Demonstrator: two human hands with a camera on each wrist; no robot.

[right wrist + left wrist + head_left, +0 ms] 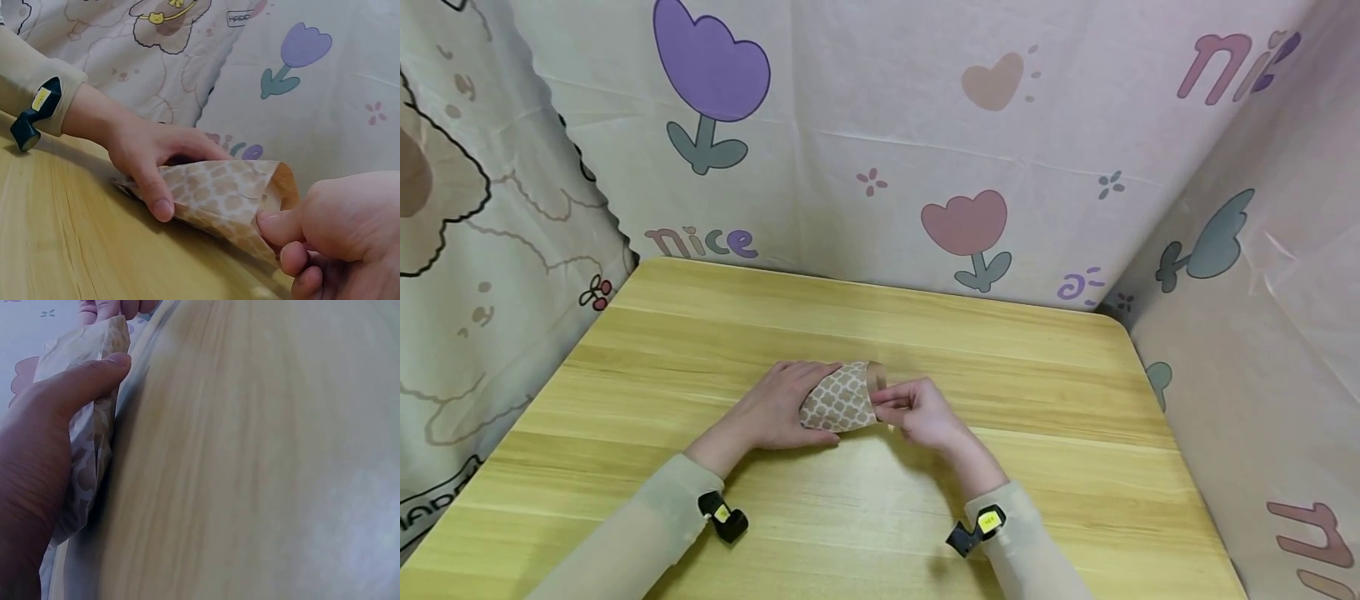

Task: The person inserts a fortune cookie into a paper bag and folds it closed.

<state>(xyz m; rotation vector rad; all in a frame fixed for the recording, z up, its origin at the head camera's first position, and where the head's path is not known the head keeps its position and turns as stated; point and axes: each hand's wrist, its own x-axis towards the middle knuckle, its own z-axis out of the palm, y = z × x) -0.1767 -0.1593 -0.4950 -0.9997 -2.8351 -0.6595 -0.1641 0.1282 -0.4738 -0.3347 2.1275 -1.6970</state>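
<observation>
A brown paper bag [841,400] with a white lattice print lies on the table, its mouth facing right. My left hand [784,406] grips its closed end, thumb along the near side and fingers over the far side. In the left wrist view the left thumb [94,381] presses along the bag's side. At the mouth, my right hand [925,412] pinches with thumb and fingers at the rim. The right wrist view shows the right thumb [281,225] at the opening, with the other fingers curled below. A pale patch shows inside the mouth; the rest of the interior is hidden.
The wooden table [1037,467] has light yellow grain and rounded far corners. Printed curtains [850,108] hang behind it and at both sides. A small black device [724,517] is worn on the left sleeve, another [977,529] on the right.
</observation>
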